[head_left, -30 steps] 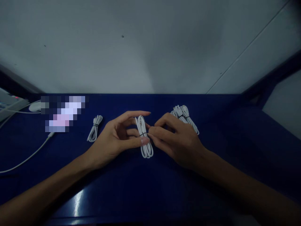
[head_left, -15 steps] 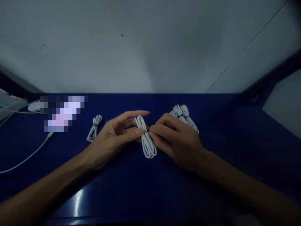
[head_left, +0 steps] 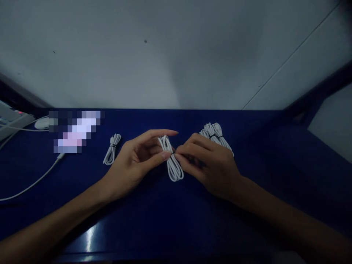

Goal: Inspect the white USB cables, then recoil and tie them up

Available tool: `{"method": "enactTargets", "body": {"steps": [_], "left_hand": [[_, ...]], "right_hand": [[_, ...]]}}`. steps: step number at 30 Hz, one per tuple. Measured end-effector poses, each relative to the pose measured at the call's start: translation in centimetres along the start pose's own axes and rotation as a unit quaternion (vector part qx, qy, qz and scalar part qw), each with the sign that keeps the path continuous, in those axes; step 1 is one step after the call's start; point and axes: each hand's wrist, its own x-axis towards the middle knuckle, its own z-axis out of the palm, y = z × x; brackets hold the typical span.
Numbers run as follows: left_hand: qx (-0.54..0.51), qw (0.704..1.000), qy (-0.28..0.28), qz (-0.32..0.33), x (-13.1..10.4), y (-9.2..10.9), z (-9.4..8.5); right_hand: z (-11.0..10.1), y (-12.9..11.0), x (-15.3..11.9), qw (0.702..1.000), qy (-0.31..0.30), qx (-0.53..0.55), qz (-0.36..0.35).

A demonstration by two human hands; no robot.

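Note:
A coiled white cable [head_left: 175,169] hangs at the centre of the head view, with a thin black tie [head_left: 172,154] around its middle. My left hand [head_left: 137,157] grips the coil from the left, thumb in front, index finger stretched out above it. From the right, my right hand [head_left: 211,161] pinches at the tie beside the coil; its fingertips are pressed together, and the tie's end is too small to make out. One tied white cable bundle [head_left: 112,149] lies left of my left hand. Several more bundles [head_left: 216,132] lie behind my right hand, which partly hides them.
On the blue table [head_left: 143,227], a pixelated bright device [head_left: 78,132] sits at the left with a white cord [head_left: 35,184] running from it. A white box [head_left: 13,119] with a red light stands at the far left. Behind rises a grey panel [head_left: 165,55].
The view has shifted slightly, moving most things a little to the right. Both hands keep hold at the coil, whose lower end has risen slightly.

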Motion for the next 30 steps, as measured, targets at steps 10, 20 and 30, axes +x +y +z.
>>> {"method": "enactTargets", "body": {"steps": [10, 20, 30], "left_hand": [[-0.037, 0.999, 0.008, -0.010, 0.05, 0.08, 0.13], [-0.030, 0.998, 0.007, -0.053, -0.01, 0.36, 0.21], [-0.203, 0.970, -0.037, -0.132, -0.03, -0.28, 0.92]], "right_hand": [[0.08, -0.55, -0.06, 0.999, 0.000, 0.016, 0.032], [0.14, -0.04, -0.12, 0.998, -0.037, 0.044, 0.019], [0.52, -0.05, -0.12, 0.999, -0.019, 0.005, -0.045]]}}
